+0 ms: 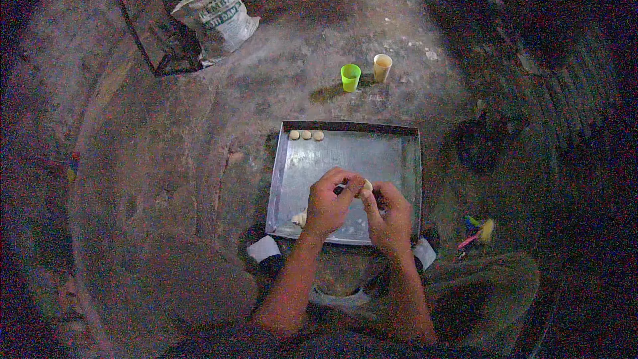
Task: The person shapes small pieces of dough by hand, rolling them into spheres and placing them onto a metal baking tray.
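Over a shallow metal tray [382, 153], my two hands meet around a small pale piece of dough [366, 188]. My left hand [329, 203] pinches it from the left with thumb and fingers. From the right, my right hand [390, 219] has its thumb against the same piece, its fingers curled. Three pale dough balls [306, 135] sit in a row in the tray's far left corner. A rougher lump of dough [300, 218] lies near the tray's front left, partly hidden by my left wrist.
Beyond the tray, a green cup [350, 78] and a pale cup [382, 67] stand on the concrete floor. A white sack [220, 20] leans by a dark frame [156, 33] at far left. Small coloured items [477, 234] lie right of the tray. My folded legs flank its front.
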Demonstrator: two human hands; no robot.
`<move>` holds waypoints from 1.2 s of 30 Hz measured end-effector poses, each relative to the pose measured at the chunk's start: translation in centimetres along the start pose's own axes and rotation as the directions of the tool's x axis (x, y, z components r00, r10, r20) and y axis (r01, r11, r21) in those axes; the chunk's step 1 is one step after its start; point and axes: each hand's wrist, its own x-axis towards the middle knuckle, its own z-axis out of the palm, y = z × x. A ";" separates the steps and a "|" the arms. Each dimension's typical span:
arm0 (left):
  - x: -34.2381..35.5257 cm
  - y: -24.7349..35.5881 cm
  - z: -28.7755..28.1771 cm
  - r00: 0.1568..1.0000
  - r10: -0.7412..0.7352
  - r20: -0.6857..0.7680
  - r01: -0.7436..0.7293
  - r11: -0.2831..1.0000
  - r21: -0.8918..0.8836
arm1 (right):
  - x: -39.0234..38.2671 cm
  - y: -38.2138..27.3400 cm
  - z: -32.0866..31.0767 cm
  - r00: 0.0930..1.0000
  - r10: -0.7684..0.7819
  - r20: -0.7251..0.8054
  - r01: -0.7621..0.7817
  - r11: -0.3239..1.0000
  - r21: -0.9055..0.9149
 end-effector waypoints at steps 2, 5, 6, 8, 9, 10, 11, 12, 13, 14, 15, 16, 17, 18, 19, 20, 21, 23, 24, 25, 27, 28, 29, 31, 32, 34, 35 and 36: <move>0.0 0.2 0.2 0.994 0.069 -0.079 -0.065 0.996 0.058 | 0.1 -0.8 0.0 0.998 0.066 0.018 -0.067 0.996 0.057; 0.5 0.1 0.1 0.992 -0.067 -0.103 0.074 0.996 0.059 | 0.6 -0.6 0.7 0.999 0.043 -0.029 -0.038 0.985 0.167; 0.1 -0.7 0.1 0.987 -0.129 -0.093 0.128 0.992 -0.018 | 0.3 -0.5 0.9 0.997 0.077 -0.014 -0.073 0.982 0.175; 0.0 -2.5 0.3 0.972 -0.227 -0.068 0.212 0.960 -0.180 | 0.4 -0.2 0.7 0.993 0.120 0.008 -0.120 0.976 0.185; -0.1 -1.6 0.6 0.958 -0.282 -0.045 0.263 0.933 -0.245 | 0.4 0.1 0.5 0.991 0.135 -0.007 -0.132 0.974 0.184; -0.1 0.1 0.8 0.943 -0.332 -0.021 0.310 0.901 -0.304 | 0.5 0.3 0.2 0.989 0.149 -0.024 -0.142 0.972 0.187; -0.1 1.0 0.9 0.925 -0.379 0.006 0.356 0.862 -0.361 | 0.5 0.5 0.1 0.986 0.161 -0.039 -0.151 0.970 0.190; -0.1 0.9 0.8 0.939 -0.342 0.039 0.337 0.893 -0.297 | 0.5 0.6 0.1 0.987 0.152 -0.047 -0.141 0.973 0.181; -0.1 0.7 0.4 0.949 -0.305 0.074 0.314 0.920 -0.233 | 0.4 0.6 0.1 0.988 0.142 -0.054 -0.131 0.976 0.173; -0.1 0.3 0.2 0.956 -0.270 0.111 0.286 0.943 -0.169 | 0.3 0.7 0.2 0.989 0.131 -0.061 -0.120 0.979 0.164; 0.0 -0.2 0.3 0.978 -0.201 0.060 0.206 0.974 -0.098 | 0.4 0.9 0.4 0.990 0.117 -0.079 -0.105 0.984 0.146; 0.1 -0.7 0.5 0.992 -0.126 0.016 0.126 0.992 -0.022 | 0.5 1.3 0.7 0.990 0.102 -0.098 -0.090 0.988 0.127; 0.2 -1.1 0.7 0.999 -0.047 -0.023 0.048 0.997 0.058 | 0.5 1.4 0.9 0.989 0.087 -0.116 -0.075 0.991 0.108; 0.2 -1.2 0.8 0.998 0.034 -0.048 -0.029 0.994 0.105 | 0.5 0.9 1.0 0.988 0.057 -0.142 -0.037 0.989 0.142; 0.2 -1.3 0.8 0.991 0.116 -0.069 -0.104 0.982 0.154 | 0.5 0.0 1.0 0.985 0.028 -0.169 0.002 0.985 0.175; 0.2 -1.4 0.9 0.976 0.198 -0.086 -0.177 0.963 0.205 | 0.5 -0.5 1.1 0.981 0.000 -0.196 0.041 0.978 0.207; 0.1 -1.6 0.9 0.990 0.110 -0.087 -0.096 0.985 0.145 | 0.5 -0.3 0.9 0.987 -0.025 -0.160 0.054 0.982 0.182; -0.2 -2.3 0.9 0.995 -0.069 -0.071 0.071 0.997 0.026 | 0.5 0.2 0.3 0.994 -0.072 -0.084 0.083 0.987 0.134; -0.1 -2.7 0.8 0.997 -0.064 -0.054 0.062 0.997 -0.043 | 0.5 0.1 0.2 0.994 -0.086 -0.070 0.094 0.989 0.117; 0.0 -3.0 0.8 0.998 -0.057 -0.036 0.053 0.992 -0.112 | 0.5 -0.1 0.1 0.993 -0.101 -0.056 0.106 0.989 0.100; 0.0 -3.1 0.6 0.999 -0.039 0.003 0.039 0.982 -0.183 | 0.5 -0.5 -0.1 0.992 -0.116 -0.053 0.119 0.991 0.065; 0.0 -3.0 0.4 0.999 -0.027 0.026 0.032 0.982 -0.186 | 0.5 -0.7 -0.1 0.991 -0.118 -0.064 0.121 0.991 0.047; 0.0 -2.8 0.3 0.999 -0.016 0.048 0.025 0.982 -0.189 | 0.5 -0.9 -0.1 0.990 -0.121 -0.074 0.124 0.992 0.030; 0.1 -1.8 0.3 1.000 -0.020 -0.003 0.020 0.995 -0.096 | 0.4 -1.2 0.0 0.977 -0.143 -0.156 0.137 0.989 -0.048; 0.1 -1.4 0.3 0.999 -0.021 -0.029 0.019 0.999 -0.049 | 0.3 -1.4 0.0 0.968 -0.156 -0.195 0.142 0.986 -0.087; 0.2 -1.0 0.3 1.000 -0.012 0.008 0.013 0.994 -0.109 | 0.4 -1.7 -0.3 0.970 -0.161 -0.182 0.152 0.986 -0.062; 0.2 -0.7 0.2 1.000 -0.007 0.026 0.010 0.990 -0.140 | 0.4 -1.7 -0.3 0.971 -0.163 -0.175 0.157 0.986 -0.050; 0.2 -0.2 0.3 0.999 0.024 0.029 -0.020 0.994 -0.110 | 0.4 -1.6 -0.4 0.975 -0.154 -0.157 0.146 0.987 -0.065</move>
